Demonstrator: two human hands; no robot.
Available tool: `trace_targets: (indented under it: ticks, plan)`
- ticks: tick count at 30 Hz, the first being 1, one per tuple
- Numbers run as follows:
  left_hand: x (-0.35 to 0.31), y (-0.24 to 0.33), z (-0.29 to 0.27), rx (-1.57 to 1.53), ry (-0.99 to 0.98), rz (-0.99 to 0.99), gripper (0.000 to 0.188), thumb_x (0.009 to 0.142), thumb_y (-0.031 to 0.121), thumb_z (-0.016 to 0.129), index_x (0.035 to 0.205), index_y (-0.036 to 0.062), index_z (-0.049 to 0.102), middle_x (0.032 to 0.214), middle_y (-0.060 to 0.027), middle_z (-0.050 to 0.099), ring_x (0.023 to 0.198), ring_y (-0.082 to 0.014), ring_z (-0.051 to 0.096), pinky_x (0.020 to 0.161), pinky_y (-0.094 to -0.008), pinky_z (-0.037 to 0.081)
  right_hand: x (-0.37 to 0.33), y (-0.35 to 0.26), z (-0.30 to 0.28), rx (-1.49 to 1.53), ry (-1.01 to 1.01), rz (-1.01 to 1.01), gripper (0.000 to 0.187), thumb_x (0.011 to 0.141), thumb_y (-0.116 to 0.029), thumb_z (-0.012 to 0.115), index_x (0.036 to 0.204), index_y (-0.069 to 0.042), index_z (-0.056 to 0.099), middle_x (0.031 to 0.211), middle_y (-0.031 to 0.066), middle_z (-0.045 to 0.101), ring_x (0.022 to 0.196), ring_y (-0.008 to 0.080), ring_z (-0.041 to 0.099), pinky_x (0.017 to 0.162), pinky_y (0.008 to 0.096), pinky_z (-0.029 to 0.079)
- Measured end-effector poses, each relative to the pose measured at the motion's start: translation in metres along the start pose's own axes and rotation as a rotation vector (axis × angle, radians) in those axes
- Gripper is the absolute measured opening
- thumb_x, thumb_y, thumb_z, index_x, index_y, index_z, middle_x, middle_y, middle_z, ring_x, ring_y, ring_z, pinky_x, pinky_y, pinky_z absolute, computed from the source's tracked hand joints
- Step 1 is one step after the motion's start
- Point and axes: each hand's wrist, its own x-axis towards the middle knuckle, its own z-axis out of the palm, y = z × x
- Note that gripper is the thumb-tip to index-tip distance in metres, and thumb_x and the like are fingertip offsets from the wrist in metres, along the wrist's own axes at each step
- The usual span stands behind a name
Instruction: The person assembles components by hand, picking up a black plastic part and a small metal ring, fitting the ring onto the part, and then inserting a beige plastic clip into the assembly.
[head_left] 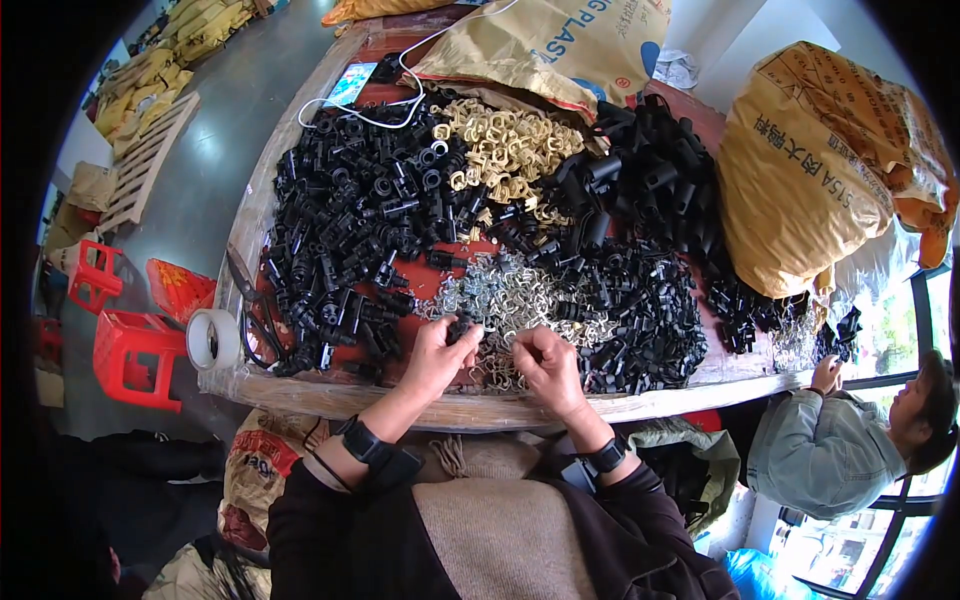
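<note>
My left hand (438,357) is closed on a small black plastic part (459,328) over the near side of the table. To its right, my right hand (549,368) has its fingers curled together. Whatever lies between those fingers, if anything, is too small to make out. Just beyond both hands spreads a pile of small silvery metal clips (520,298). Left of them lies a large heap of black plastic fittings (345,220). A heap of smaller black parts (650,320) is at the right. Farther back sit beige plastic rings or clips (515,145) beside black tubular pieces (655,175).
Large yellow woven sacks (800,180) stand at the right and back. A phone (353,84) with a white cable lies at the back left. A tape roll (213,339) and scissors (250,300) are at the left edge, near red stools (140,355). Another person (830,450) works at right.
</note>
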Motion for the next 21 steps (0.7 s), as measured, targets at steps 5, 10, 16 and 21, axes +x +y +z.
trace_targets:
  ticks: [5, 10, 16, 21]
  plan:
    - [-0.004, 0.005, 0.003, -0.336, -0.247, -0.254, 0.02, 0.083, 0.018, 0.05, 0.097, 0.0036, 0.049, 0.073, -0.0007, 0.053, 0.058, -0.007, 0.049, 0.047, -0.0198, 0.038, 0.0, -0.006, -0.004, -0.045, -0.066, -0.103, 0.007, 0.07, -0.004, 0.058, 0.076, -0.001, 0.055, 0.066, 0.0093, 0.053, 0.058, 0.0224, 0.052, 0.053, 0.0285, 0.041]
    - [-0.011, 0.01, 0.005, -0.584, -0.315, -0.347, 0.029, 0.086, 0.018, 0.044, 0.111, 0.0038, 0.044, 0.085, -0.0017, 0.053, 0.068, -0.0088, 0.051, 0.055, -0.0217, 0.042, 0.001, -0.014, -0.007, -0.132, -0.063, -0.276, 0.011, 0.066, -0.003, 0.061, 0.076, -0.004, 0.057, 0.073, 0.0066, 0.053, 0.068, 0.023, 0.05, 0.059, 0.0302, 0.04]
    - [-0.019, 0.005, 0.007, -0.472, -0.303, -0.324, 0.031, 0.087, 0.019, 0.042, 0.114, 0.0038, 0.043, 0.09, -0.0023, 0.053, 0.075, -0.01, 0.052, 0.062, -0.0235, 0.044, -0.002, -0.021, -0.009, -0.329, -0.088, -0.374, 0.017, 0.059, -0.001, 0.063, 0.074, -0.005, 0.058, 0.085, 0.0051, 0.052, 0.081, 0.0238, 0.047, 0.069, 0.0313, 0.037]
    - [-0.021, -0.001, 0.005, -0.403, -0.314, -0.299, 0.031, 0.087, 0.02, 0.042, 0.113, 0.003, 0.044, 0.092, -0.0031, 0.053, 0.077, -0.0098, 0.051, 0.065, -0.0237, 0.044, 0.003, -0.026, -0.011, -0.358, -0.137, -0.453, 0.019, 0.056, -0.005, 0.062, 0.074, -0.006, 0.056, 0.09, 0.0049, 0.048, 0.089, 0.0235, 0.044, 0.07, 0.0351, 0.034]
